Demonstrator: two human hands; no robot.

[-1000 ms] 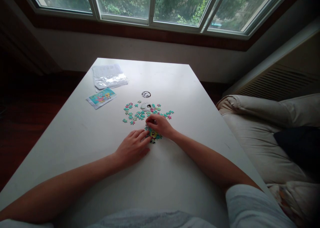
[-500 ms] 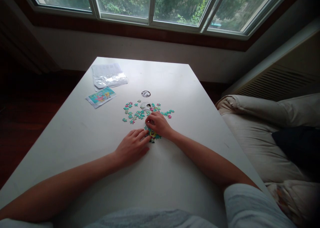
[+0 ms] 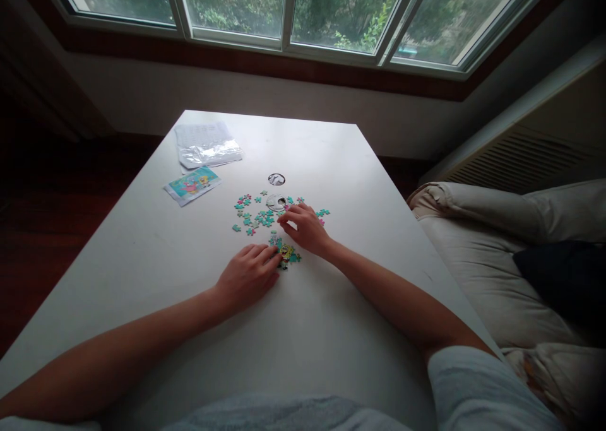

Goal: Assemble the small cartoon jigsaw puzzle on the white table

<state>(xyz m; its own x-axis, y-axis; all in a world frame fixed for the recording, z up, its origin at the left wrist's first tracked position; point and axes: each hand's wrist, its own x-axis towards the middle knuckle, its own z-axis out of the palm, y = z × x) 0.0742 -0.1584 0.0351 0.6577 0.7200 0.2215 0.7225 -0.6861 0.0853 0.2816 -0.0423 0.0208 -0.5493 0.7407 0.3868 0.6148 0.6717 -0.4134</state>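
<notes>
– What's nearest on the table point(image 3: 331, 330)?
– The left hand point(image 3: 249, 270), palm down, fingers loosely extended. Its fingertips rest at the left edge of the joined jigsaw section point(image 3: 288, 252), probably to steady it; I see nothing gripped.

– Where exactly is that section?
– Mid-table, just in front of the person, between the left fingertips and the right wrist. There's one such section, with a yellow figure on it; the fingers cover part, so I can't count its pieces.

– And the right hand point(image 3: 305, 228)?
– Slightly farther out, half open, fingers bent toward the thumb. It hovers or rests by the loose pieces point(image 3: 262, 218), perhaps for easy picking. Whether a piece is pinched there, I cannot tell. Two hands in all.

– How many loose pieces?
– Dozens, too small and crowded to count. They lie spread out, presumably so each can be seen.

– Beyond those?
– Two round items: a nearer disc point(image 3: 273, 202) with pieces around it, and a farther disc point(image 3: 277, 179) on its own. Why they're there, I can't say.

– Left of them?
– One picture card point(image 3: 192, 185), face up, likely placed for glancing at. Past it, one clear plastic bag point(image 3: 208, 146) near the far left corner, seemingly set aside.

– Farthest?
– The window point(image 3: 237, 5), four panes showing.
</notes>
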